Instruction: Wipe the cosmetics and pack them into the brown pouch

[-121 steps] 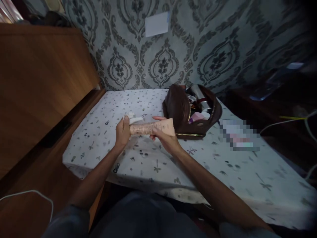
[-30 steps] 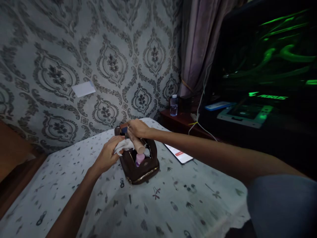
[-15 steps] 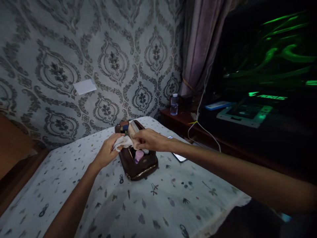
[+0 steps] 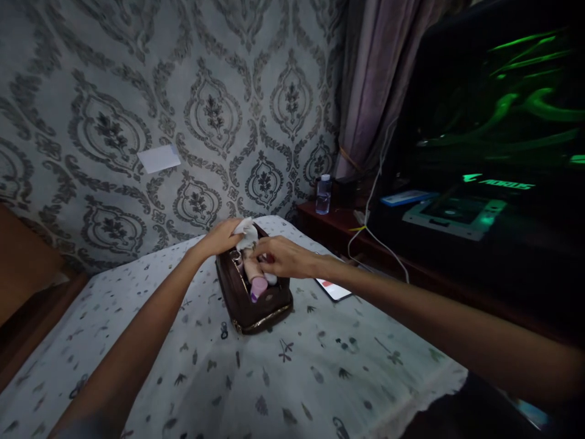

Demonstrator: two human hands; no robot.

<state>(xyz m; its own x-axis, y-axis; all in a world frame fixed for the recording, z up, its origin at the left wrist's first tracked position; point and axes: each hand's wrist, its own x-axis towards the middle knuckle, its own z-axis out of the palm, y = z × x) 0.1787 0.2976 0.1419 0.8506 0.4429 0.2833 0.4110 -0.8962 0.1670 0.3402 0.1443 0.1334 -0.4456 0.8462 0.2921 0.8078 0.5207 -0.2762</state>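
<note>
A dark brown zippered bag (image 4: 260,314) lies unzipped on the patterned bedsheet. My left hand (image 4: 222,236) is at the bag's far left edge, fingers closed on a white cloth or tissue (image 4: 247,234). Over the bag's right side, my right hand (image 4: 283,256) has its fingers bent together near a beige tube; what they hold, if anything, is too small to make out. Inside the bag lie the beige tube (image 4: 253,270), a pink-capped item (image 4: 258,287) and a white item (image 4: 270,278).
A phone (image 4: 336,289) with a lit screen lies right of the bag. Beyond it are a red-brown table (image 4: 306,213) with a clear bottle (image 4: 323,195), a white cable (image 4: 379,245) and a dark computer case with green lights. A cardboard box (image 4: 27,262) stands at left.
My left hand and the white cloth have moved up and right, toward the bag's far end. The beige tube now lies lower in the bag, beside the pink cap. My right hand has shifted slightly right.
</note>
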